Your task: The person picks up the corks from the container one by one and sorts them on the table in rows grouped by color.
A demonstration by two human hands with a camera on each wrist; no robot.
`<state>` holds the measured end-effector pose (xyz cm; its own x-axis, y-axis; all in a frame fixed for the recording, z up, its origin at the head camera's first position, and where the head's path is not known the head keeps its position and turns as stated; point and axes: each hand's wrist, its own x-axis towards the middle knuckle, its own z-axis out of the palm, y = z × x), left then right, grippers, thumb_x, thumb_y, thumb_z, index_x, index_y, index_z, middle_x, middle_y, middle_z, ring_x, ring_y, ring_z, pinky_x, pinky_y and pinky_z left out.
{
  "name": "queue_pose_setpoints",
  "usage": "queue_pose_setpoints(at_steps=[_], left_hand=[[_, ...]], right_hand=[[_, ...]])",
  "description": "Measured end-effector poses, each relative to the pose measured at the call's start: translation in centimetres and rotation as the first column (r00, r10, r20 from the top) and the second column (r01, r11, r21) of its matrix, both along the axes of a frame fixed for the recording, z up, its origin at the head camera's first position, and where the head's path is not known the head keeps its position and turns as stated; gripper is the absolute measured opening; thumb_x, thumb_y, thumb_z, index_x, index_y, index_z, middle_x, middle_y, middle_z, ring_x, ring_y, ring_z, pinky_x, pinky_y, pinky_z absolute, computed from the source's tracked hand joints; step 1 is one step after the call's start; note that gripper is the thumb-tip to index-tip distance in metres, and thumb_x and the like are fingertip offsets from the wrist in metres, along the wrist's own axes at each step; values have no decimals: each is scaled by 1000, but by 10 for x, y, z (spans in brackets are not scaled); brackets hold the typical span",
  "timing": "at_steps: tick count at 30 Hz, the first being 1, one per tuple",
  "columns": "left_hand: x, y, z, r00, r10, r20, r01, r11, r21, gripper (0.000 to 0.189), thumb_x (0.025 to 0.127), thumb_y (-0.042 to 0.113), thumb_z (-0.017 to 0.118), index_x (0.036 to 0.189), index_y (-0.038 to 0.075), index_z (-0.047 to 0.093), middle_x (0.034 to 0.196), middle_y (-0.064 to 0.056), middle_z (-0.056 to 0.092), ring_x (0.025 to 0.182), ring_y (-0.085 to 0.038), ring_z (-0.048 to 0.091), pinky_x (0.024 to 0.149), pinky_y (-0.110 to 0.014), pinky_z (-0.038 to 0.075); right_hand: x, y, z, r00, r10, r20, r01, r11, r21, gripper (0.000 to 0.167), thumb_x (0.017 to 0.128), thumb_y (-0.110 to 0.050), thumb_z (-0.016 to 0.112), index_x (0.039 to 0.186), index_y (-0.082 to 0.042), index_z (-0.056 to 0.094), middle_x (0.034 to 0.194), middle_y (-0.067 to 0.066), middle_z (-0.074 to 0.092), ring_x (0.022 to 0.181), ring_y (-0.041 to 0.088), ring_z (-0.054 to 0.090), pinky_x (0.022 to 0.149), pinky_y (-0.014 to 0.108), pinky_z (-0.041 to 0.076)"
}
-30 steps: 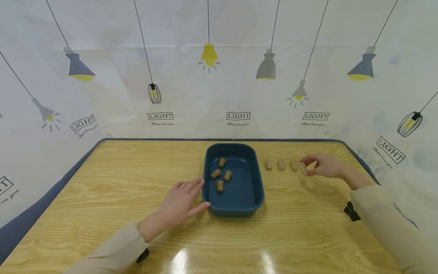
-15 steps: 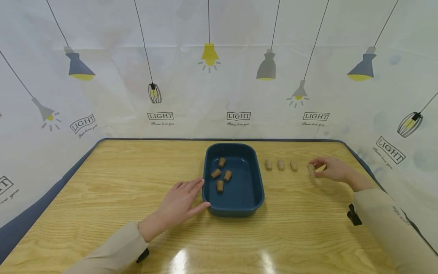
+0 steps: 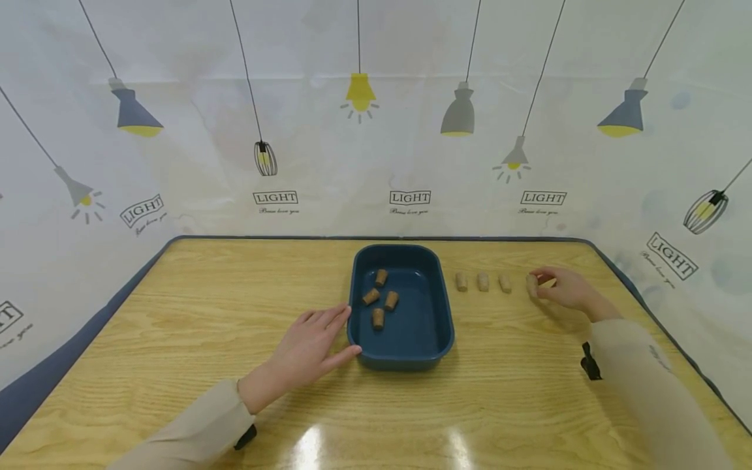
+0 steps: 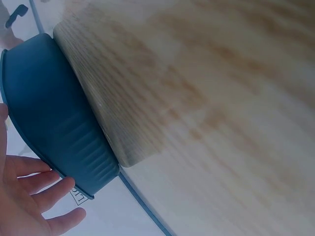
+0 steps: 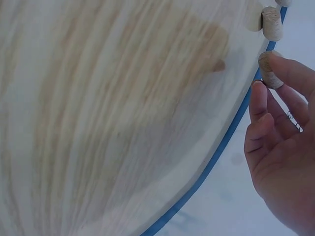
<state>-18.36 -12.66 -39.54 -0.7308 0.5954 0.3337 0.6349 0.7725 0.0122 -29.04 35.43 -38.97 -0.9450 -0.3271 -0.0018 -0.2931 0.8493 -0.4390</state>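
— Head view first. Right side?
— My right hand [image 3: 564, 287], at the right end of a row. Thumb and forefinger narrow, pinching the end cork [image 3: 531, 286]. Three pale corks [image 3: 482, 282] to its left, spaced in a line on the wooden surface [image 3: 205, 294].
— Middle?
— Blue tray [image 3: 417, 326], just left of the row. Four brown corks [image 3: 391, 300] in it, loosely grouped toward its left side, apart from one another.
— And your left?
— My left hand [image 3: 299, 349], beside the tray. Fingers wide, fairly straight, tips at its left side; thumb at the near left corner. Nothing gripped. Beige sleeves [image 3: 205, 418] on both arms. Behind: a pale wall sheet [image 3: 329, 156] printed with hanging lamps and the word LIGHT.
— Left wrist view?
— Tray's outer wall, seen from the side, on the surface. My fingers spread at the rim, not wrapped round it; one tip stands clear. The tray's inside is hidden from here.
— Right wrist view?
— The end cork between thumb and forefinger, the other fingers bent toward my palm. Another pale cork near it, one more cut off by the frame corner. Blue edge [image 5: 215, 156] of the surface runs past my hand.
— Is the end cork touching the surface?
— Low over it at least; contact I can't tell.
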Motion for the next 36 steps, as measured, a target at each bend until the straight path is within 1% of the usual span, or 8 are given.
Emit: queue_pose_setpoints(at_steps=[5,8,11,18,27,36], left_hand=[[0,0,0,1000,0,2,0,1000,11,67,87,54,41,128,1,46,128,-11,45,110,-24,46,88,-41,37],[0,-1,0,1000,0,3,0,1000,12,67,87,54,41,127,1,46,127,-11,45,109,-24,47,88,-41,37],[0,-1,0,1000,1,5,-1,1000,8,67,87,54,40,128,1,46,128,-11,44,110,-24,46,88,-41,37],[0,-1,0,1000,7,3,-7,1000,-7,68,88,55,38,129,1,45,129,-10,43,112,-23,45,89,-41,36],[0,0,1,1000,7,21,-7,1000,-23,69,88,56,36,130,2,44,130,-10,42,114,-22,43,90,-40,35],[1,0,1,1000,2,8,-2,1000,-18,67,88,54,38,129,2,44,129,-11,43,113,-22,44,89,-40,36]], right_hand=[[-6,-4,-1,1000,-15,18,15,1000,2,44,86,-14,54,124,7,43,109,27,50,91,39,49,71,48,41],[-9,-5,-2,1000,-15,20,15,1000,6,44,85,-13,54,123,8,44,108,29,50,87,38,51,67,45,42],[-10,-5,-3,1000,-10,20,10,1000,5,43,84,-10,54,122,8,44,107,29,51,86,38,52,66,44,42],[-12,-6,-8,1000,-3,20,3,1000,7,44,84,-10,56,122,10,44,106,30,51,94,44,47,73,52,39],[-16,-7,-10,1000,-16,16,16,1000,16,45,83,-9,56,121,10,44,103,29,52,95,46,46,76,53,38],[-18,-7,-13,999,-19,36,18,1000,7,49,84,-13,56,124,11,40,107,31,49,101,49,41,79,57,35]])
